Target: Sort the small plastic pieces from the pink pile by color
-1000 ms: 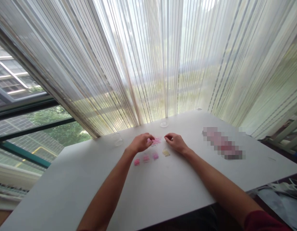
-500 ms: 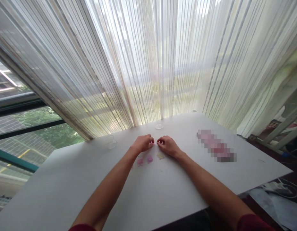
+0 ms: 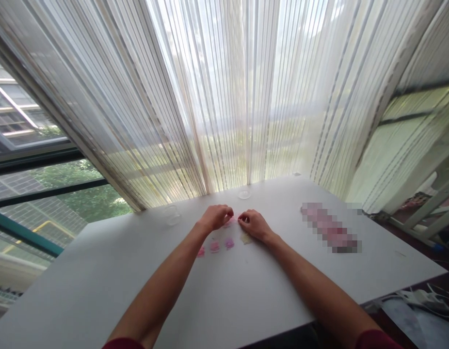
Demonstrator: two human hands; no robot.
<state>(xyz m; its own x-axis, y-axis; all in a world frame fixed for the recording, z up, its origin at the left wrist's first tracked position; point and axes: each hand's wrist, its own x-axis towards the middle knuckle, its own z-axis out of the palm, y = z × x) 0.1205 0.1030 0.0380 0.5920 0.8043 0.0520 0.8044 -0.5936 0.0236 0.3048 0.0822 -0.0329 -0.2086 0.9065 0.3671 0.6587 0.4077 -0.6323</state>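
Observation:
My left hand (image 3: 217, 218) is curled over the white table, its fingertips pinched together. My right hand (image 3: 255, 224) faces it, also with thumb and fingertips drawn together. A small pale pink piece (image 3: 231, 222) shows between the two hands, by the left fingertips. Whatever the fingers hold is too small to make out. Nearer to me lies a row of small flat pieces: a deep pink one (image 3: 201, 252) partly behind my left forearm, a pink one (image 3: 214, 246), a purple one (image 3: 229, 243) and a pale yellow one (image 3: 246, 238) beneath my right wrist.
A clear round dish (image 3: 244, 194) stands at the back of the white table (image 3: 195, 310). Another clear container (image 3: 171, 215) is at the back left. A pixelated pinkish object (image 3: 329, 229) lies on the right. Sheer curtains (image 3: 242, 97) hang along the far edge.
The view has tilted and shifted slightly. The hands remain pinched close together, and more of the pale pink piece between them and of the deep pink piece shows.

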